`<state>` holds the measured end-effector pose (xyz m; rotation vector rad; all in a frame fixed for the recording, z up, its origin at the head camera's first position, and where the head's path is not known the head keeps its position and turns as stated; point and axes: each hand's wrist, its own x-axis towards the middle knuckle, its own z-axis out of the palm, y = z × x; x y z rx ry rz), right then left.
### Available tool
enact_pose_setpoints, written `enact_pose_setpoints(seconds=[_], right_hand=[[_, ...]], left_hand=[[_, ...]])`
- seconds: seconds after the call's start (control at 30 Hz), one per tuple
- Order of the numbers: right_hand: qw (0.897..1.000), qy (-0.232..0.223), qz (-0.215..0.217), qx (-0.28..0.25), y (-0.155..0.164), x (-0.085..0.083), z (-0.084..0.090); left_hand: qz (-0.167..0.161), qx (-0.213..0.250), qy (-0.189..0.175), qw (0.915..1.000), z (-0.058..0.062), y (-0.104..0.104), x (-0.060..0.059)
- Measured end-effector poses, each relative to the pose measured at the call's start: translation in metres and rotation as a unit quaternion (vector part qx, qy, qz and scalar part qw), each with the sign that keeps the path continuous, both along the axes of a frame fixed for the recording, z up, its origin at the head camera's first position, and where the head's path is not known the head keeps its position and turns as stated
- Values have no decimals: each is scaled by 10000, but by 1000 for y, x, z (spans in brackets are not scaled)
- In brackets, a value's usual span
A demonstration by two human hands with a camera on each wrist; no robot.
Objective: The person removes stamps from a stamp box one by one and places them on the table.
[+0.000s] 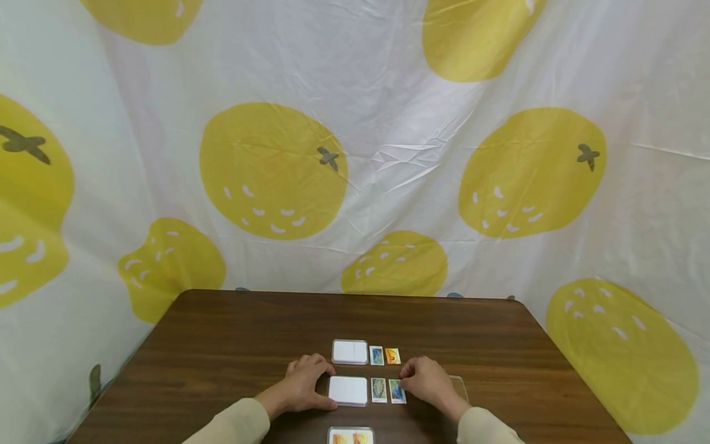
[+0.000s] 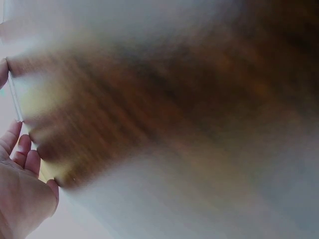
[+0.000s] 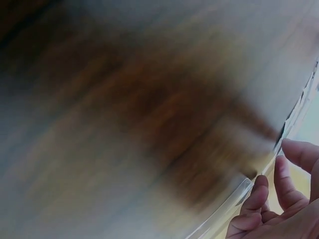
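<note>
On the brown table [image 1: 222, 345], my left hand [image 1: 327, 387] grips the left edge of a white card case [image 1: 349, 391], fingers on its far side and thumb on its near side. Right of the case lie a green card [image 1: 379, 390] and a blue card [image 1: 396, 391]. My right hand [image 1: 403, 381] has its fingers curled and pinches the blue card's right edge. Both wrist views are heavily blurred. In them I see only curled fingers [image 2: 20, 154] [image 3: 279, 184] beside a clear plastic edge [image 3: 299, 107].
A second white case [image 1: 350, 351] lies further back, with a blue card [image 1: 376, 355] and an orange card [image 1: 392, 355] beside it. A third case [image 1: 350, 436] with orange cards sits at the near edge. A clear lid [image 1: 460, 383] lies under my right hand. A fruit-print sheet [image 1: 355, 154] hangs behind.
</note>
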<state>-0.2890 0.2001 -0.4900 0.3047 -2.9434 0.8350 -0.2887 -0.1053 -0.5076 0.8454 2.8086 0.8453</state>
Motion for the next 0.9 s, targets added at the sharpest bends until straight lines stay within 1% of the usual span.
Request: enact_pose_setpoints(seconds=[0.17,0.27,0.4,0.53,0.7,0.9], right_hand=[[9999,-54,91,-127,-1,-1,3],[9998,-7,98,-158,0,-3,4],[9999,24,-19,-154,4,-5,5],[9998,36,-155,-153,9,-5,6],[9996,171,-136,-169,17,-4,7],[9995,199,-161,-193,30,-5,5]], left_hand=[[0,16,5,10000,-1,0,-1],[9,28,-29,10000,-2,0,-1],[28,49,-78,10000,-1,0,-1],[8,52,-38,10000,-1,0,0],[-11,39,1,10000,0,-1,0],[-23,16,13,10000,0,0,0]])
